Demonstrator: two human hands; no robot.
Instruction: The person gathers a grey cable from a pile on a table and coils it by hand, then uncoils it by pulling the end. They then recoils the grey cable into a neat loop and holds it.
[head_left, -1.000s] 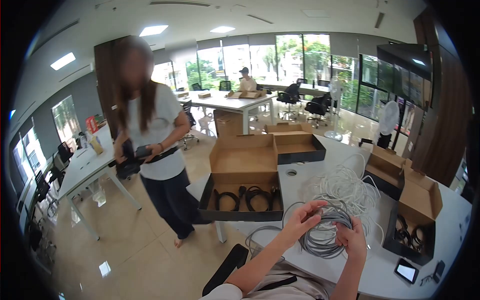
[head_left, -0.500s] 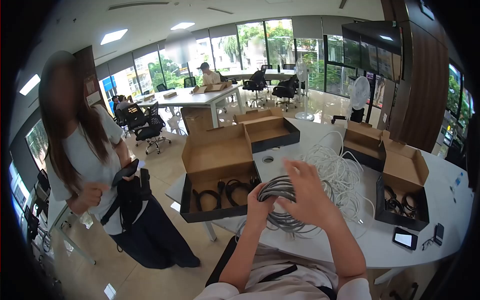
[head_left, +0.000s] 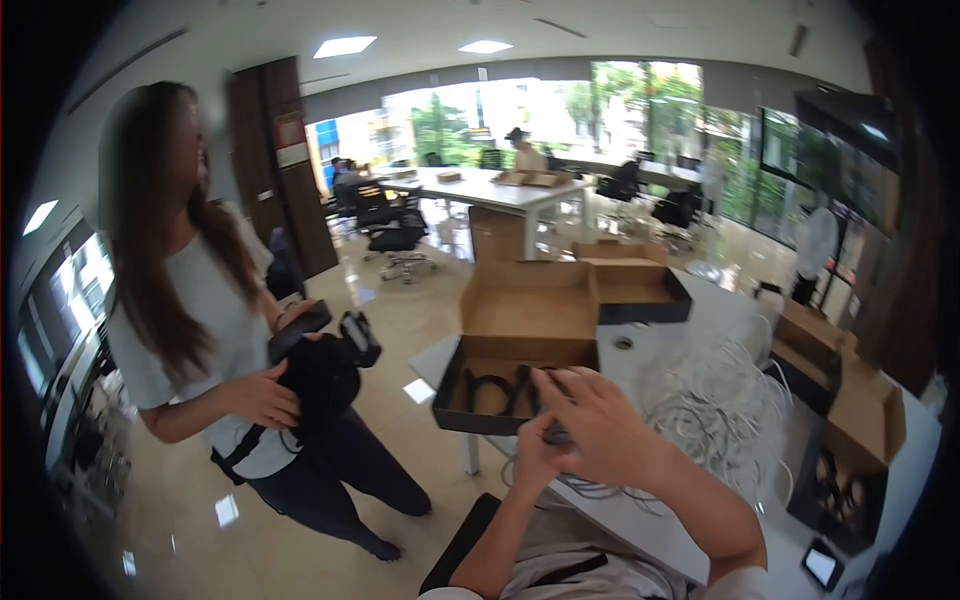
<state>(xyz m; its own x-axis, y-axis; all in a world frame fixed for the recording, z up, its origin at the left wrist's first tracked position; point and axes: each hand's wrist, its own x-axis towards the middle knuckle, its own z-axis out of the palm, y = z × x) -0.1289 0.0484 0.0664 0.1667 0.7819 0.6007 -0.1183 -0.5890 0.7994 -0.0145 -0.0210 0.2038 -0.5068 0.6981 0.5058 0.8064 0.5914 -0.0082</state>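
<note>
A coil of grey cable [head_left: 592, 489] hangs in front of me at the table's near edge, mostly covered by my hands. My left hand [head_left: 540, 460] is closed round the upper part of the coil. Over it reaches my right hand [head_left: 610, 425], its fingers stretched to the left and slightly apart, with the thumb close to the cable. Just beyond my fingers stands an open black cardboard box [head_left: 480, 423] with black cables [head_left: 490, 396] inside. A large tangle of white cable [head_left: 715, 410] lies to the right of my hands.
Another open box [head_left: 645, 308] stands behind. More open boxes [head_left: 840, 500] stand on the right of the white table [head_left: 640, 345], near a phone [head_left: 822, 565]. A person [head_left: 200, 330] holding black gear stands close on the left. Chairs and people are farther back.
My view has swung left, so the table appears farther right. My right hand has come down over the coil from a raised position. The person on the left now has both hands on the black gear.
</note>
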